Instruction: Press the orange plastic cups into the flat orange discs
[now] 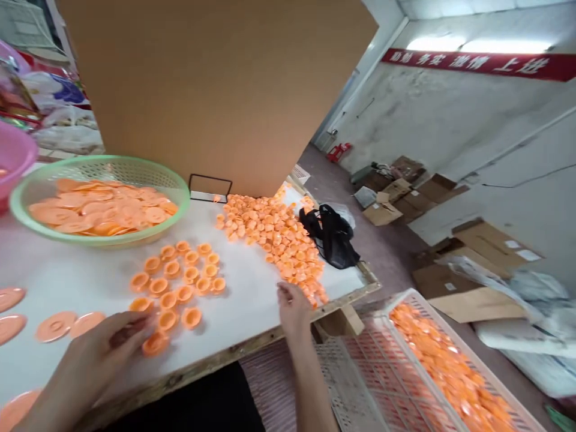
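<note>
My left hand (110, 345) is low over the white tabletop, thumb and fingers curled together at the near left edge of a loose group of small orange plastic cups (168, 300). Its fingertips are right beside one cup (155, 343); whether they grip a piece is hidden. At the table's front edge, my right hand (294, 303) is closed with bent fingers next to a heap of the same small orange pieces (274, 231). What lies in those fingers, if anything, cannot be made out. Flat orange discs (56, 326) lie left of my left hand.
A green basket (180, 210) of orange discs stands at the back left, beside a pink basin (15, 156). Behind rises a large cardboard sheet (216, 90). Black cloth (330, 237) lies at the right corner. Below right is a crate (407, 297) full of orange pieces.
</note>
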A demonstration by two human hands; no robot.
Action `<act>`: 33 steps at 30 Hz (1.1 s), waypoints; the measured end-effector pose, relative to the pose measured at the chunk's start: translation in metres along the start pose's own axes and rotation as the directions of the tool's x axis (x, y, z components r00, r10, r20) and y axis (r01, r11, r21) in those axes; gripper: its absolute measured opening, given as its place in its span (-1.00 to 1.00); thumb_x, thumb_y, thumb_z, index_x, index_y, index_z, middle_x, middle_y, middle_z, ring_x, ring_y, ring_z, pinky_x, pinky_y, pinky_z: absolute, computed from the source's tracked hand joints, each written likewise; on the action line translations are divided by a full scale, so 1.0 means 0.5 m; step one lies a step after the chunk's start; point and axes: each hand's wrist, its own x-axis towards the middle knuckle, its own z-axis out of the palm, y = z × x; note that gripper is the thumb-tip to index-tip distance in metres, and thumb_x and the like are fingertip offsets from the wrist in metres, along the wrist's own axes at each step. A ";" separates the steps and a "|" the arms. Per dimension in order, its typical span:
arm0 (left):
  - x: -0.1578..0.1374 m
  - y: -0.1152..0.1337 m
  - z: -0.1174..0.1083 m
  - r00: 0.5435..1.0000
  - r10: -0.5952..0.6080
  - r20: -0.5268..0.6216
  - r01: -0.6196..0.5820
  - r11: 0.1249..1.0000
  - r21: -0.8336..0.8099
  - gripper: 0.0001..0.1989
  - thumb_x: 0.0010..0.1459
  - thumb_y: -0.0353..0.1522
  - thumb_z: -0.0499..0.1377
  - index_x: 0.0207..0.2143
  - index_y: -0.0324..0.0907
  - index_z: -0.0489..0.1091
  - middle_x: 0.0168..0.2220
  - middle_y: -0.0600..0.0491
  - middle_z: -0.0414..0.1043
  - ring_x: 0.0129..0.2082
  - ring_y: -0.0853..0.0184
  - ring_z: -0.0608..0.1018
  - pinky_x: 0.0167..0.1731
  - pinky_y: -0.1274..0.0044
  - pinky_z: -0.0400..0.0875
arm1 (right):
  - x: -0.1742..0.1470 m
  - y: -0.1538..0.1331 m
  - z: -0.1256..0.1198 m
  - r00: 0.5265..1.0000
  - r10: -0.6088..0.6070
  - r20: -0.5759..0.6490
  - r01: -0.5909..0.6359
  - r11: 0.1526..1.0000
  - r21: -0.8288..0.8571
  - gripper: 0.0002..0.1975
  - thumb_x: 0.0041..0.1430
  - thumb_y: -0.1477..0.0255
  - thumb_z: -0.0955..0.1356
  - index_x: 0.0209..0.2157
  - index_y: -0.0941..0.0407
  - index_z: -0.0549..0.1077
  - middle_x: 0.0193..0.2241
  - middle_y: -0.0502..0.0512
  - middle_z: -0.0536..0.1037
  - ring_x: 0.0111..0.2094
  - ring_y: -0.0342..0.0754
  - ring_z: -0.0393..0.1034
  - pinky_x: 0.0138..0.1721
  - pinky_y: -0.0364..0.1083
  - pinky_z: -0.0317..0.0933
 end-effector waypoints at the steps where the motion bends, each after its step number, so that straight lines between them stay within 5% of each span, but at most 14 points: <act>1: 0.002 0.017 -0.006 1.000 0.020 0.012 -0.020 1.000 -0.005 -0.57 -0.07 -0.01 0.23 -0.21 -0.05 0.53 -0.28 0.06 0.62 -0.31 0.20 0.64 -0.32 0.51 0.55 | 0.029 0.017 -0.008 0.998 0.002 -0.062 -0.005 0.998 -0.062 -0.69 0.04 0.33 0.26 -0.29 0.17 0.56 -0.30 0.25 0.59 -0.38 0.03 0.43 -0.26 -0.01 0.30; 3: 0.005 0.041 -0.033 0.997 0.054 -0.062 -0.051 0.998 0.048 -0.64 0.08 -0.07 0.14 -0.20 -0.09 0.50 -0.32 0.06 0.61 -0.35 0.24 0.62 -0.31 0.51 0.51 | 0.082 0.045 -0.009 0.993 0.006 -0.117 -0.026 0.984 -0.174 -0.60 0.03 0.27 0.27 -0.20 0.23 0.54 -0.21 0.35 0.56 -0.33 0.07 0.42 -0.21 0.03 0.27; 6: 0.012 0.036 -0.096 0.954 0.180 -0.241 -0.095 0.940 0.328 -0.72 0.12 -0.18 0.12 -0.22 -0.11 0.51 -0.28 0.01 0.57 -0.27 0.20 0.56 -0.27 0.46 0.44 | 0.145 0.077 0.011 0.996 0.084 -0.017 -0.085 0.953 -0.289 -0.61 -0.04 0.20 0.31 -0.31 0.21 0.55 -0.33 0.32 0.59 -0.31 0.14 0.42 -0.23 0.05 0.24; 9: 0.010 0.007 -0.141 0.931 0.302 -0.207 -0.130 0.802 0.584 -0.74 0.03 -0.27 0.23 -0.19 -0.08 0.54 -0.17 -0.05 0.53 -0.14 0.09 0.48 -0.20 0.37 0.37 | 0.177 0.092 0.020 0.992 0.123 0.029 -0.106 0.938 -0.330 -0.65 -0.10 0.10 0.34 -0.55 0.12 0.50 -0.51 0.24 0.56 -0.40 0.16 0.40 -0.32 0.06 0.22; 12: -0.005 -0.003 -0.132 0.949 0.294 -0.114 -0.152 0.743 0.651 -0.81 0.05 -0.37 0.21 -0.26 -0.01 0.55 -0.12 -0.03 0.50 -0.12 0.11 0.44 -0.21 0.36 0.30 | 0.161 0.067 0.005 0.995 0.096 -0.019 -0.097 0.960 -0.263 -0.61 -0.14 0.05 0.35 -0.58 0.12 0.51 -0.47 0.24 0.56 -0.41 0.15 0.40 -0.32 0.08 0.24; 15: -0.028 0.012 -0.092 0.960 0.279 0.001 -0.226 0.777 0.588 -0.83 0.05 -0.40 0.21 -0.31 0.00 0.55 -0.17 0.00 0.49 -0.16 0.17 0.44 -0.21 0.40 0.28 | 0.082 -0.021 0.001 0.999 -0.037 -0.003 0.037 0.999 -0.014 -0.61 -0.07 0.07 0.36 -0.47 0.13 0.57 -0.38 0.21 0.54 -0.37 0.09 0.42 -0.31 0.03 0.28; 17: -0.046 0.022 -0.070 0.962 0.260 0.078 -0.263 0.825 0.500 -0.86 0.05 -0.39 0.20 -0.33 -0.04 0.54 -0.23 0.01 0.48 -0.21 0.23 0.46 -0.23 0.44 0.30 | 0.003 -0.104 0.019 0.968 -0.192 0.163 0.164 0.972 0.170 -0.71 0.06 0.15 0.37 -0.42 0.08 0.58 -0.42 0.12 0.50 -0.36 0.02 0.41 -0.33 -0.05 0.28; 19: -0.061 0.028 -0.062 0.968 0.229 0.102 -0.251 0.881 0.402 -0.86 0.11 -0.35 0.15 -0.34 -0.08 0.53 -0.28 0.02 0.47 -0.29 0.30 0.49 -0.27 0.51 0.32 | -0.077 -0.188 0.052 0.859 -0.348 0.375 0.239 0.922 0.305 -0.79 0.18 0.27 0.34 -0.41 0.04 0.58 -0.45 0.06 0.44 -0.40 -0.05 0.38 -0.38 -0.10 0.26; 22: -0.073 0.029 -0.076 0.979 0.194 0.067 -0.205 0.945 0.256 -0.72 0.24 -0.27 0.03 -0.27 -0.09 0.53 -0.31 0.04 0.50 -0.36 0.36 0.52 -0.33 0.59 0.34 | -0.165 -0.278 0.109 0.731 -0.487 0.478 0.298 0.858 0.419 -0.80 0.27 0.41 0.29 -0.35 0.03 0.56 -0.42 0.04 0.40 -0.39 -0.09 0.35 -0.34 -0.12 0.25; 28: -0.060 0.021 -0.111 0.998 -0.024 -0.058 0.034 0.985 0.171 -0.73 0.17 -0.28 0.06 -0.34 -0.13 0.56 -0.48 0.09 0.54 -0.47 0.34 0.52 -0.42 0.57 0.30 | -0.209 -0.338 0.195 0.687 -0.515 0.513 0.359 0.854 0.377 -0.79 0.26 0.51 0.28 -0.42 0.08 0.50 -0.42 0.01 0.34 -0.38 -0.11 0.31 -0.33 -0.12 0.21; 33: -0.059 -0.006 -0.108 0.991 0.083 -0.108 -0.066 0.986 0.153 -0.73 0.18 -0.33 0.04 -0.33 -0.17 0.53 -0.39 0.02 0.46 -0.42 0.34 0.49 -0.38 0.54 0.30 | -0.231 -0.353 0.241 0.621 -0.574 0.533 0.477 0.817 0.323 -0.77 0.28 0.54 0.25 -0.42 0.09 0.47 -0.43 0.00 0.30 -0.40 -0.12 0.25 -0.37 -0.13 0.18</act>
